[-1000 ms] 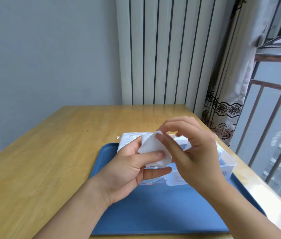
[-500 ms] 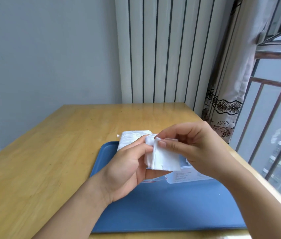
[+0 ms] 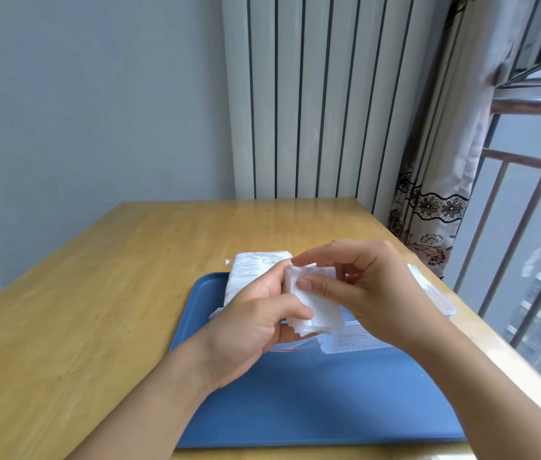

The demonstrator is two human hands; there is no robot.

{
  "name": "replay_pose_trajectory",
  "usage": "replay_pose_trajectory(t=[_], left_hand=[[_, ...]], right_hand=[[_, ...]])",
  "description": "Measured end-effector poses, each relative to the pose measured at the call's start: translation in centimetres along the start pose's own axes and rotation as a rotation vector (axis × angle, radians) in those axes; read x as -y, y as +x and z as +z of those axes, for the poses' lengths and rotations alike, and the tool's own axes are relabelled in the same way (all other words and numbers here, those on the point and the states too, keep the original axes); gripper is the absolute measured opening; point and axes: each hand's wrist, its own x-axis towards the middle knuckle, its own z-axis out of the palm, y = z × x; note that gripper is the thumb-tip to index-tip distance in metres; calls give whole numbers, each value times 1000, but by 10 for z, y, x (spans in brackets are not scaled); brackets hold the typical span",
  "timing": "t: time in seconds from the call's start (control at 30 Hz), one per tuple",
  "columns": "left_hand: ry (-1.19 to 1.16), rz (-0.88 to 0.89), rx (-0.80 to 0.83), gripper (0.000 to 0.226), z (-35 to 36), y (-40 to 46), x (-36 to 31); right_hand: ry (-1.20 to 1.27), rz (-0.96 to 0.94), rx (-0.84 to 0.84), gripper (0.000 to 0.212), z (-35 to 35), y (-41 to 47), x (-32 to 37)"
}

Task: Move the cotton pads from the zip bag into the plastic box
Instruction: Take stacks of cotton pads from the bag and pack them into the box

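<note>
A small stack of white cotton pads (image 3: 320,305) is held between both hands above the blue tray (image 3: 312,400). My left hand (image 3: 256,323) grips the stack's lower left side, thumb on its front. My right hand (image 3: 362,293) pinches the top of the stack between thumb and forefinger. The clear zip bag (image 3: 252,270), still full of white pads, lies behind my left hand at the tray's far left corner; its red zip line shows below my hands. The clear plastic box (image 3: 435,297) sits on the tray's right side, mostly hidden by my right hand.
The tray rests on a wooden table (image 3: 96,310) against a grey wall. A white ribbed radiator (image 3: 312,94) stands behind the table. A patterned curtain (image 3: 435,210) and a barred window are close on the right.
Both hands have shifted the pad stack slightly left and lower. My right thumb and forefinger have moved to pinch its top edge. The stack's lower edges now fan out.
</note>
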Motion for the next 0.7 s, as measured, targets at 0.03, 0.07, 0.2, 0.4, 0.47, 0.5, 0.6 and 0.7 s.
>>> replay_pose_trajectory(t=[0.03, 0.07, 0.2, 0.4, 0.47, 0.5, 0.6, 0.7], left_hand=[[45, 9, -19, 57, 0, 0, 0], [74, 19, -27, 59, -1, -1, 0], [145, 39, -29, 59, -2, 0, 1], [23, -6, -41, 63, -2, 1, 1], [-60, -2, -9, 51, -2, 1, -2], [-108, -4, 13, 49, -2, 1, -3], [-231, -15, 39, 48, 0, 0, -6], [-258, -17, 16, 45, 1, 0, -8]], right_hand=[[-33, -8, 2, 16, -1, 0, 0], [-53, -12, 8, 18, -2, 0, 1], [-62, -23, 23, 18, -4, -1, 4], [-48, -78, 0, 19, -3, -1, 5], [-67, -116, -34, 18, -4, -2, 7], [-84, -134, -50, 16, -5, -2, 8], [-149, -188, -73, 16, -7, -3, 12], [-182, -223, -69, 18, -7, -4, 12]])
